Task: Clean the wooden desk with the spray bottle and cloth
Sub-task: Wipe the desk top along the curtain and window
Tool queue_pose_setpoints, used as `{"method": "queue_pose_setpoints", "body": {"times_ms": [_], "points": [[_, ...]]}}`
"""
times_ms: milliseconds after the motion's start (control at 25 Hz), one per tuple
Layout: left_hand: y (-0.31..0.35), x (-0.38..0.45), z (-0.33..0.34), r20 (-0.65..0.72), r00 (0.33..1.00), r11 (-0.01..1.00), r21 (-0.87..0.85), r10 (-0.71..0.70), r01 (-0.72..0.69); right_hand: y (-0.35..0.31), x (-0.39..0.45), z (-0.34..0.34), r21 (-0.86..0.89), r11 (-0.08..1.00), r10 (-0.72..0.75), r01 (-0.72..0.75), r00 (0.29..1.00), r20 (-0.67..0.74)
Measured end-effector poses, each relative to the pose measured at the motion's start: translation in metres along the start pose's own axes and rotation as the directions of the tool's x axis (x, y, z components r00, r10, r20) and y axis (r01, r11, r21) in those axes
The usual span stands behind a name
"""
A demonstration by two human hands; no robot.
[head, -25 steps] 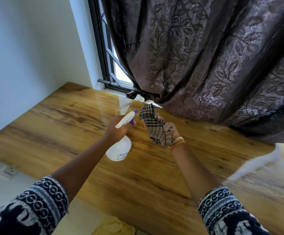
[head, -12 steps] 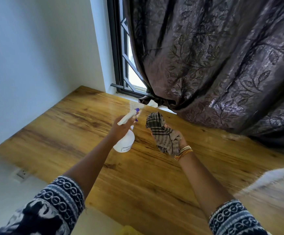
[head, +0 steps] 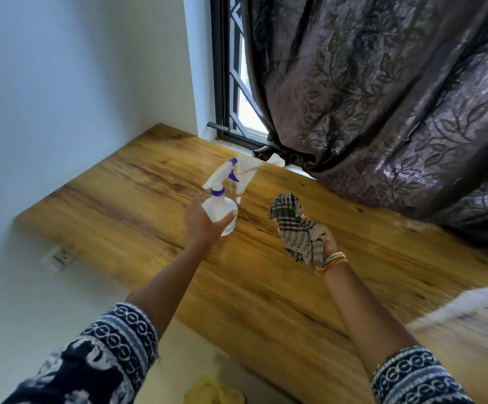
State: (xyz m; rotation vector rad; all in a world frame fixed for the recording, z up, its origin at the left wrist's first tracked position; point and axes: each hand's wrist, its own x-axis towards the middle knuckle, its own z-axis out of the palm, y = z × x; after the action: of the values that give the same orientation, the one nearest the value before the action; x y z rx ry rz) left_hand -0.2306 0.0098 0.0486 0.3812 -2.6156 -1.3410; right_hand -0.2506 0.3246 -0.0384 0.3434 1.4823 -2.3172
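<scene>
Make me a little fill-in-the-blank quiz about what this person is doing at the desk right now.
1. The left hand grips a white ____ with a purple nozzle.
2. The right hand holds a crumpled, checked ____.
3. Both hands are above the ____ desk.
4. A dark leaf-patterned ____ hangs over the window.

Missing words: spray bottle; cloth; wooden; curtain.

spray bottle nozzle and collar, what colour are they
Blue-purple, on a white spray bottle held in the left hand; seen in the head view.

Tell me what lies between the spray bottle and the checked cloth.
In the head view, only bare wooden desk shows between the spray bottle and the cloth.
</scene>
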Motion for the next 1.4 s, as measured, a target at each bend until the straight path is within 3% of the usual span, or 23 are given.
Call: {"method": "queue_pose_setpoints", "body": {"times_ms": [40,80,160,200,280,360,440,520,640,760,920,1040,1120,1200,1280,1360,1400], "points": [[-0.002,-0.016,0.006,-0.076,0.995,0.997,0.034,-0.061,0.064,-0.006,-0.011,-0.002,-0.009,1.000,0.020,-0.020,1.000,0.020],[-0.003,-0.031,0.014,-0.141,0.986,0.994,0.054,-0.089,0.098,-0.010,-0.022,0.002,0.104,0.989,0.101,-0.108,0.992,0.075],[-0.002,-0.059,0.032,-0.202,0.979,0.993,0.101,-0.040,0.062,-0.038,-0.068,0.030,0.115,0.986,0.114,-0.124,0.990,0.084],[0.001,-0.071,0.041,-0.189,0.982,0.990,0.141,0.028,-0.001,-0.051,-0.086,0.031,0.052,0.991,0.112,-0.124,0.974,0.198],[0.008,-0.088,0.061,-0.084,0.976,0.969,0.168,0.200,-0.184,-0.083,-0.112,0.024,-0.062,0.986,0.160,-0.153,0.978,0.133],[0.018,-0.098,0.081,0.068,0.938,0.924,0.158,0.341,-0.348,-0.108,-0.118,0.004,-0.208,0.972,-0.113,0.106,0.993,-0.021],[0.032,-0.105,0.100,0.234,0.887,0.867,0.222,0.397,-0.447,-0.123,-0.110,-0.024,-0.501,0.846,-0.212,0.184,0.977,0.002],[0.044,-0.109,0.120,0.343,0.852,0.807,0.312,0.396,-0.501,-0.123,-0.095,-0.057,-0.807,0.560,-0.248,0.188,0.967,0.053],[0.050,-0.114,0.144,0.452,0.816,0.745,0.386,0.361,-0.544,-0.107,-0.075,-0.097,-0.940,0.293,-0.229,0.173,0.968,0.107],[0.036,-0.116,0.161,0.527,0.803,0.686,0.476,0.279,-0.550,-0.076,-0.073,-0.120,-0.977,0.137,-0.235,0.163,0.963,0.128],[0.022,-0.121,0.166,0.513,0.820,0.632,0.554,0.253,-0.542,-0.041,-0.084,-0.114,-0.939,-0.279,-0.359,0.199,0.886,0.294],[0.023,-0.121,0.166,0.497,0.828,0.647,0.548,0.259,-0.531,-0.014,-0.112,-0.094,-0.854,-0.359,-0.238,0.376,0.848,0.474],[0.021,-0.120,0.165,0.501,0.828,0.629,0.564,0.253,-0.534,0.008,-0.139,-0.086,-0.716,-0.422,-0.118,0.557,0.749,0.652],[0.019,-0.118,0.165,0.516,0.819,0.629,0.556,0.251,-0.543,-0.004,-0.133,-0.093,-0.629,-0.406,-0.040,0.663,0.675,0.737],[0.018,-0.119,0.166,0.498,0.825,0.651,0.537,0.268,-0.536,-0.032,-0.095,-0.114,-0.685,-0.466,-0.133,0.560,0.721,0.680],[0.018,-0.118,0.167,0.484,0.830,0.672,0.521,0.277,-0.527,-0.073,-0.049,-0.140,-0.868,-0.412,-0.354,0.278,0.829,0.434],[0.018,-0.118,0.166,0.479,0.832,0.673,0.519,0.281,-0.527,-0.090,-0.032,-0.152,-0.936,-0.329,-0.427,0.123,0.865,0.264]]}}
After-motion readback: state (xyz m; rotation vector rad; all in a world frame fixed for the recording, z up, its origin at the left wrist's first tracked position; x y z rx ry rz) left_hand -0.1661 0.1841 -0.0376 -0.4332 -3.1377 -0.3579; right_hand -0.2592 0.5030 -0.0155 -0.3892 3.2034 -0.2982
